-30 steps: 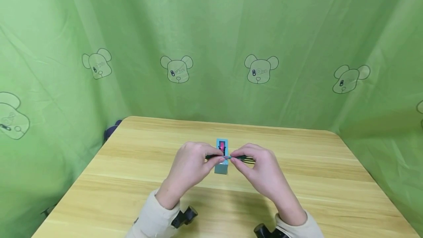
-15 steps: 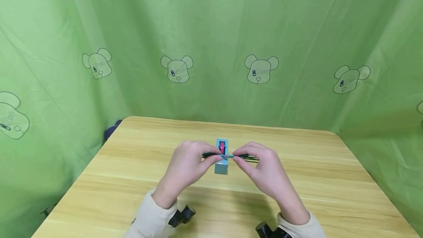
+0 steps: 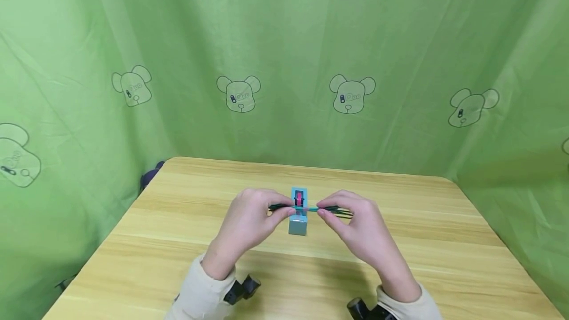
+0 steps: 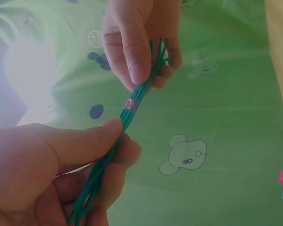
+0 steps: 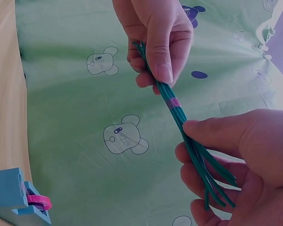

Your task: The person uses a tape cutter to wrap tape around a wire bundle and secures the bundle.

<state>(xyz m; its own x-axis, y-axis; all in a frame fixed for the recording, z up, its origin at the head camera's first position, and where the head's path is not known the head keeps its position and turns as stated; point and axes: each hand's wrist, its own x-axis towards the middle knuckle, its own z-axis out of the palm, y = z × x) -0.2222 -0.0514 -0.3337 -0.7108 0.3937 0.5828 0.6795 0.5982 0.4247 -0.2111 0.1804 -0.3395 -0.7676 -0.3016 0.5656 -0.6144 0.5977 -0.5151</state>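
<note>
A bundle of thin green wires [image 3: 312, 209] is held level above the table. Around its middle runs a pinkish band of tape [image 5: 173, 102], plain in both wrist views. My left hand [image 3: 250, 221] pinches the bundle on one side of the band, between thumb and fingers. On the other side my right hand [image 3: 357, 223] has the same kind of pinch, and loose wire ends [image 5: 219, 190] fan out over its fingers. Just beyond the bundle, a light blue tape dispenser [image 3: 298, 226] stands on the table, partly hidden by it, with a pink roll [image 3: 299, 197] inside.
The wood-grain table [image 3: 186, 246] spreads out under both hands. A green curtain [image 3: 289, 28] printed with bear heads surrounds it at the back and sides. Something purple [image 3: 148, 177] shows beyond the far left corner.
My hands have drawn slightly apart, left hand leftward and right hand rightward. More of the bundle's middle shows between my fingertips. The dispenser stays in place.
</note>
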